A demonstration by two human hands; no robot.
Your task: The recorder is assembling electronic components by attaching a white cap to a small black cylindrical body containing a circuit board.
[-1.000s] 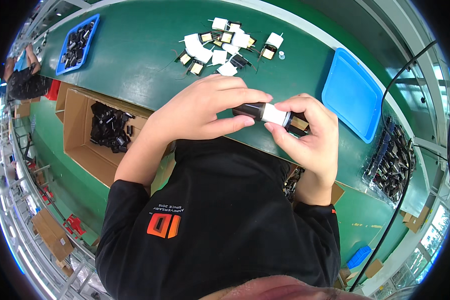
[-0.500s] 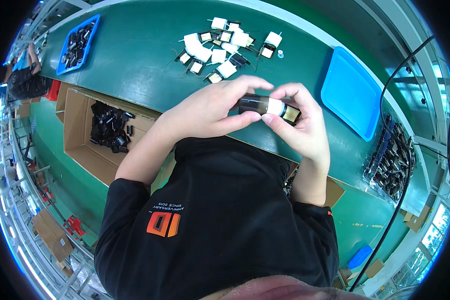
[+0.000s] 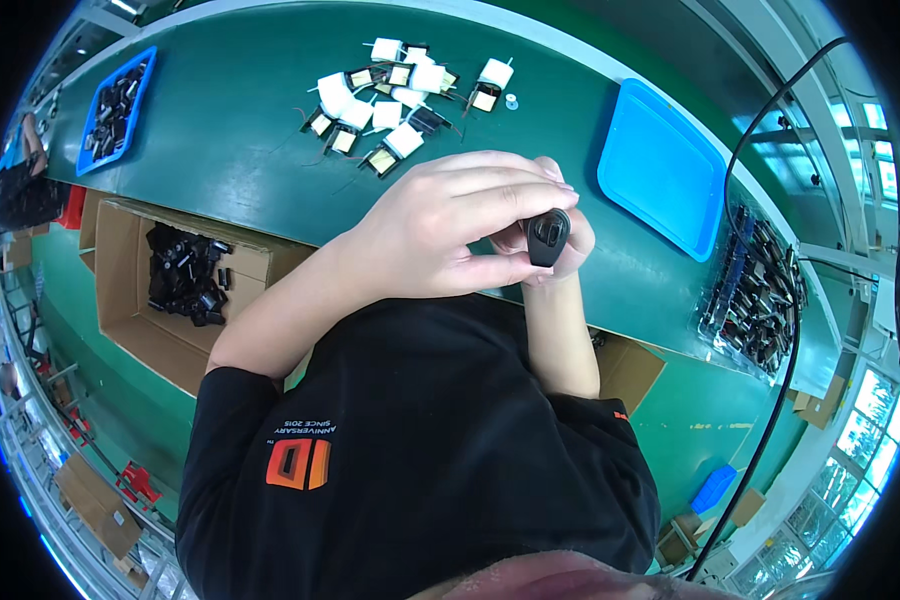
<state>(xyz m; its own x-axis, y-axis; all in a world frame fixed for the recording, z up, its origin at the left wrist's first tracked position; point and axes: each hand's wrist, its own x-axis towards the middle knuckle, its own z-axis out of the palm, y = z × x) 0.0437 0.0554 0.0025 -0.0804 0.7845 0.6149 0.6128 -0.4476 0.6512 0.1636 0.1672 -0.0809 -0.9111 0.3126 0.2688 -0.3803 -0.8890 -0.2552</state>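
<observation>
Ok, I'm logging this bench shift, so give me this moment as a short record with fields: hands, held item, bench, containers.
left hand: wrapped over a small black part, fingers across its top
right hand: mostly hidden behind the left, gripping the same part
bench: green top with a heap of small white and black components
containers: empty blue tray; blue tray of dark parts; cardboard box of black parts
</observation>
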